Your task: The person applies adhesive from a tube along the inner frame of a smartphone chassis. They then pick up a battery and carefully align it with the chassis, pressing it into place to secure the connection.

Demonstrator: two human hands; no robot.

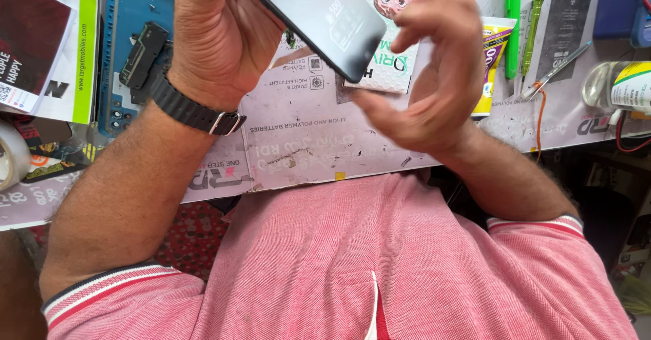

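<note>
Holding a dark smartphone raised above a cluttered workbench.
Left hand closed around phone; right hand beside it, fingers curled, empty.

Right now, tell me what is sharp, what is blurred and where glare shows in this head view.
Head view: even daylight with soft shadows; the left hand and its dark phone are sharp, with a pale sheen on the phone's lower corner; the right hand is smeared by motion blur, most at the fingers; the printed mat reads crisp.
</note>
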